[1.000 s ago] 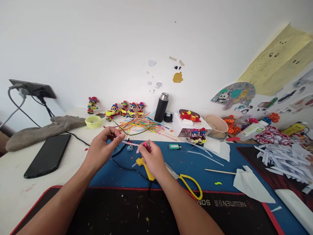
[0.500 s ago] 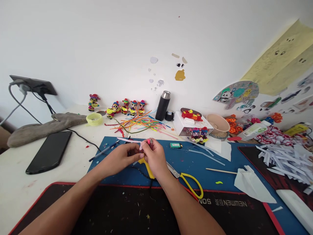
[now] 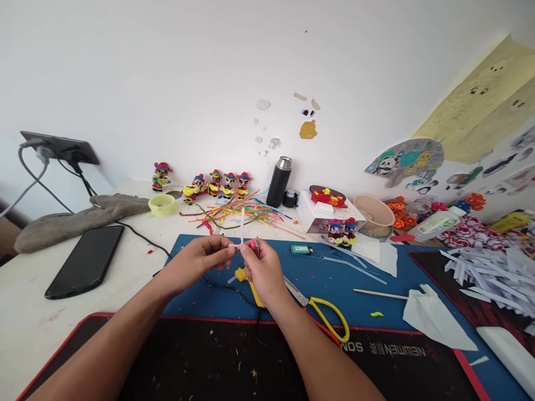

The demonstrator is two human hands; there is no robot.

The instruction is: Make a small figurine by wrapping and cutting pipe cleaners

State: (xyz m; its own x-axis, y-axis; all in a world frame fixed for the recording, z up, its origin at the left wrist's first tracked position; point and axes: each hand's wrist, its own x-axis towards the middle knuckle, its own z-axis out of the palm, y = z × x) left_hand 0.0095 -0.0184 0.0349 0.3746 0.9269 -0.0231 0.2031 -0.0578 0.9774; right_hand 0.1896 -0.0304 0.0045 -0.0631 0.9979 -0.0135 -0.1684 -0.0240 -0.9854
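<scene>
A pale pink pipe cleaner (image 3: 242,225) is pinched between my two hands, one length of it standing upright and a short bent part running toward the left fingertips. My left hand (image 3: 200,260) grips the bent end between thumb and forefinger. My right hand (image 3: 264,268) holds it at the bend, close to the left fingertips; something bright pink shows by its ring. Beneath the hands lies a yellow hot glue gun (image 3: 253,289), partly covered by the right hand. Scissors with yellow and red handles (image 3: 330,316) rest just right of my right wrist.
Colourful pipe cleaners (image 3: 234,210) lie heaped behind the hands, beside a black flask (image 3: 279,182). Small pipe-cleaner figures (image 3: 215,182) stand along the wall. A phone (image 3: 86,260) lies left, a white box (image 3: 311,214) and paper strips (image 3: 493,281) right. A blue mat (image 3: 301,278) lies below.
The pipe cleaner's long free end has swung from pointing left to standing upright. My left hand has shifted slightly left and pinches the bent part. My right hand has hardly moved.
</scene>
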